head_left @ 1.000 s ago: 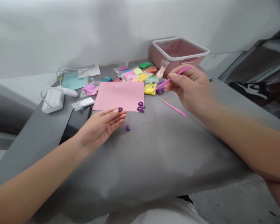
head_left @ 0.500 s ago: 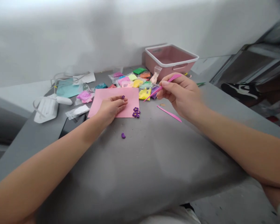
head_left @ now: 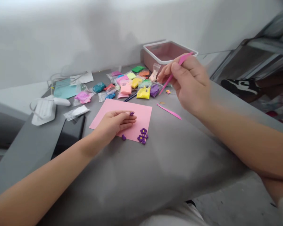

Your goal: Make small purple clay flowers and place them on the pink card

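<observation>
Over a pink sheet (head_left: 122, 108), my left hand (head_left: 113, 125) pinches a small purple clay piece (head_left: 131, 114) between thumb and forefinger. My right hand (head_left: 188, 81) is raised on the right, fingers closed round a pink modelling tool (head_left: 171, 76) whose thin tip points down to the left. Several purple clay flowers (head_left: 143, 131), some with yellow centres, sit at the sheet's near right corner. A purple lump (head_left: 124, 137) lies at the sheet's near edge, below my left hand. Another pink tool (head_left: 169, 111) rests on the grey table below my right hand.
Bags of coloured clay (head_left: 125, 88) spread behind the sheet. A pink bin with a white rim (head_left: 163, 62) stands at the back. On the left are a black phone (head_left: 69, 135), a white power strip (head_left: 45, 110) with cables and a light blue sheet (head_left: 65, 88).
The pink sheet has turned and come nearer, with the flowers on it. My left hand has moved nearer and slightly right with its purple piece. My right hand has risen with the tool.
</observation>
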The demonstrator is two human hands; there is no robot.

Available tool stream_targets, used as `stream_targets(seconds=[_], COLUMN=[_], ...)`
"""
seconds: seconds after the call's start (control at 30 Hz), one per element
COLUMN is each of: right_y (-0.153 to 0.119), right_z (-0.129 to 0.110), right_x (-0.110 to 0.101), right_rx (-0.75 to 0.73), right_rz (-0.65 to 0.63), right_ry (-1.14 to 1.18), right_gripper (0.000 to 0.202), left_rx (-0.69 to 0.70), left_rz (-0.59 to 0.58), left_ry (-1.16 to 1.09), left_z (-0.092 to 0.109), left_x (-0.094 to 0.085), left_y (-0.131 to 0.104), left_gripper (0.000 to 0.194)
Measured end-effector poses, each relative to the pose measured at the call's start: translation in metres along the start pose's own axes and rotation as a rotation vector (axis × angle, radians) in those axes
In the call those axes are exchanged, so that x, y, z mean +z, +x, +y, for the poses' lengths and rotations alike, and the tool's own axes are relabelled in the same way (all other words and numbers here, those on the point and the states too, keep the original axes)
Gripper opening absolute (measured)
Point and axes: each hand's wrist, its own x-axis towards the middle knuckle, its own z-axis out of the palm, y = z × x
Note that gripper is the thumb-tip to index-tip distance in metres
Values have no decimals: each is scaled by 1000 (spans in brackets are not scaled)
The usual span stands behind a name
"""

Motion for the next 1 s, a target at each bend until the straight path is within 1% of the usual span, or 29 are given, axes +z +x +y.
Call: stream_targets(seconds=[0.07, 0.17, 0.23, 0.3, 0.4, 0.57, 0.7, 0.83, 0.9, 1.0], right_y=[0, 1, 3, 2, -2, -11, -16, -18, -20, -21], right_z=[-2, 7, 18, 28, 37, 39, 40, 42, 41, 40], right_x=[5, 15, 21, 26, 28, 22, 21, 22, 23, 22], right_rx=[-61, -167, -227, -270, -290, -264, -363, -460, -492, -510], right_rz=[-100, -324, -480, -566, -578, -569, -589, -573, -577, -615], right_ry=[-179, -427, -467, -436, -379, -388, -424, -438, -442, -437], right_gripper=[21, 15, 11, 11, 13, 15, 16, 13, 11, 11], left_rx=[14, 56, 68, 71, 92, 99, 86, 104, 95, 77], left_rz=[-41, -76, -92, -116, -159, -204, -249, -281, -276, -256], left_ry=[13, 22, 12, -11, -25, 16, 47, 70, 67, 44], left_z=[-4, -8, -7, -4, -1, -4, -8, -9, -8, -6], left_x=[-3, -8, -9, -10, -9, -10, -13, -14, -14, -12], left_y=[1, 2, 1, -2, -6, -10, -9, -10, -11, -12], left_gripper=[19, 21, 21, 21, 20, 20, 24, 29, 28, 22])
